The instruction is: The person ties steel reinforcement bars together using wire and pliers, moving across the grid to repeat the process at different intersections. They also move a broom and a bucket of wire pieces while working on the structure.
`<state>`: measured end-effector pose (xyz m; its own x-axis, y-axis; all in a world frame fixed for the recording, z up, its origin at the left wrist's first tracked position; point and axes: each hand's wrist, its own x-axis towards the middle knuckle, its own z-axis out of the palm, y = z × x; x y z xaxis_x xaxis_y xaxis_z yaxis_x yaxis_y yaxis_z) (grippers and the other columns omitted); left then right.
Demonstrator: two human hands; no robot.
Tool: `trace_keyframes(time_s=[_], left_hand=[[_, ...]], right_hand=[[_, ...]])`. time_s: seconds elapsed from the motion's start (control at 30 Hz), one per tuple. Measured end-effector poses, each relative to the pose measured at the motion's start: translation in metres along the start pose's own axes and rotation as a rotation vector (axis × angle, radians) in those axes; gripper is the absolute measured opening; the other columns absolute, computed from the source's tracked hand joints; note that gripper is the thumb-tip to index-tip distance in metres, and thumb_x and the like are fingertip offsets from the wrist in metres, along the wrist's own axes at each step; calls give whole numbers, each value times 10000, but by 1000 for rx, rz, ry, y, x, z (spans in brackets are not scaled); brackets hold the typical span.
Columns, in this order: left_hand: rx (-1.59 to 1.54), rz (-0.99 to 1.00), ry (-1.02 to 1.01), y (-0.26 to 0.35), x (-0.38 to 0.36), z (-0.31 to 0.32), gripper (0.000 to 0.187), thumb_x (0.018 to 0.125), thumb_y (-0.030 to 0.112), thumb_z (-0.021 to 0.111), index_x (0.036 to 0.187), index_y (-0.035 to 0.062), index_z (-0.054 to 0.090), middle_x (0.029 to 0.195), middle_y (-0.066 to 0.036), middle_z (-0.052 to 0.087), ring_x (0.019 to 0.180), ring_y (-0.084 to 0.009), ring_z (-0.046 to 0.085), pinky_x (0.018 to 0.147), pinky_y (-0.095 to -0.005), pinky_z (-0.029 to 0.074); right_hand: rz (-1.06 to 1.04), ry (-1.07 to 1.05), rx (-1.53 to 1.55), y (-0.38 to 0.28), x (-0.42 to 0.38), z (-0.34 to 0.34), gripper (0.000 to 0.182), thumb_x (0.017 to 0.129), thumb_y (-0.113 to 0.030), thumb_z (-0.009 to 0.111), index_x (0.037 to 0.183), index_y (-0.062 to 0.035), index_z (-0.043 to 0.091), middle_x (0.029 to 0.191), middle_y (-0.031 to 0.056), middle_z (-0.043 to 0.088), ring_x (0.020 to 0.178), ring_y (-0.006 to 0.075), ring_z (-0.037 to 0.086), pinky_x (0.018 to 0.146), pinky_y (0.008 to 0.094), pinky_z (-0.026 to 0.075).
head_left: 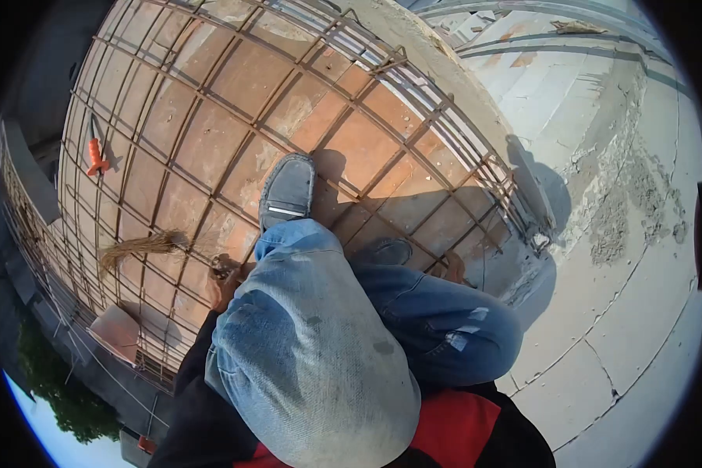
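Note:
A mesh of thin rusty steel bars (234, 204) spreads beneath me over orange-brown panels. My left hand (224, 282) is by the mesh beside my knee, its fingers curled together. What they hold, if anything, is too small to make out. Left of that hand, a loose bundle of tan wire strands (144, 244) lies on the bars. Beyond my other knee, my right hand (451, 269) shows only in part, low by the bars in shadow. Its fingers are mostly hidden. An orange-handled tool with a thin dark shaft (96, 158) rests on the mesh at the far left.
My shoe (288, 187) stands on the mesh. Bent bar ends line a raised concrete edge (476, 90) at the upper right. Rough mortar (620, 210) marks the pale slab beyond. A pinkish block (115, 331) sits at the lower left, near a drop with a tree (54, 374).

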<state>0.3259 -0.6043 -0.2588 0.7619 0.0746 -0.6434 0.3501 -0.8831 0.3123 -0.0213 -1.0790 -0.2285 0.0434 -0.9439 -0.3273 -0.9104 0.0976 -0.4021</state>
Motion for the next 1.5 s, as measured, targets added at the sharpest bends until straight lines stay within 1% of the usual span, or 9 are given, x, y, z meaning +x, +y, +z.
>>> trace_keyframes(time_s=[0.33,0.47,0.6,0.77,0.93,0.97,1.17,1.37,1.5], left_hand=[[171,215,111,37,-2,-122,430,790,315,671,932,-42,479,699,-132,587,611,-220,635,545,-339,494],[202,528,134,140,13,-187,358,811,252,647,944,-32,474,704,-113,583,616,-207,641,557,-329,502],[233,1008,11,312,4,-218,289,831,189,623,956,-22,469,709,-94,580,622,-195,648,570,-319,510],[21,1491,-510,503,-52,-162,391,898,220,542,1210,23,413,990,-99,555,903,-173,572,845,-349,470],[-193,1665,-1077,586,-135,-16,260,939,243,459,1072,37,548,1031,-104,599,924,-212,636,890,-348,507],[76,1866,-831,589,-155,6,315,932,294,488,1062,12,542,962,-105,603,902,-216,634,841,-329,525],[-463,731,-1583,512,-202,157,508,826,407,677,1023,-39,533,838,-129,617,711,-204,639,600,-336,506],[-350,486,-862,392,-161,274,468,825,350,654,1060,-37,538,930,-191,630,885,-300,618,770,-373,476],[-354,440,-779,376,-133,314,417,821,304,652,1064,-21,556,966,-192,630,905,-308,617,784,-374,472]], right_hand=[[-32,139,207,-14,-58,10,284,929,-118,539,1175,17,497,909,119,641,730,167,620,652,288,519],[209,400,705,-84,-37,-27,287,956,-94,486,1215,25,465,978,117,624,764,141,617,668,281,513],[-210,386,852,-187,3,-69,263,960,-116,501,1185,19,494,985,101,616,818,119,608,726,271,507],[-997,-125,419,-319,3,-94,720,863,-506,616,1320,20,436,1045,189,612,1032,257,596,885,372,492],[-755,-363,407,-310,-11,-134,731,866,-505,595,1326,39,433,1080,206,593,1016,295,588,858,392,495],[-670,-360,413,-292,-12,-145,711,871,-483,594,1330,35,433,1076,197,594,979,289,596,831,379,499],[-49,-269,627,-188,-57,-144,464,876,-199,558,1284,10,484,951,101,597,730,172,583,645,305,489],[127,-323,142,-134,-27,-142,417,832,-144,597,1218,-6,523,847,76,578,652,153,561,610,306,469],[-11,-433,-176,-134,5,-122,417,814,-122,594,1215,-34,520,848,113,564,760,208,565,693,350,454]])
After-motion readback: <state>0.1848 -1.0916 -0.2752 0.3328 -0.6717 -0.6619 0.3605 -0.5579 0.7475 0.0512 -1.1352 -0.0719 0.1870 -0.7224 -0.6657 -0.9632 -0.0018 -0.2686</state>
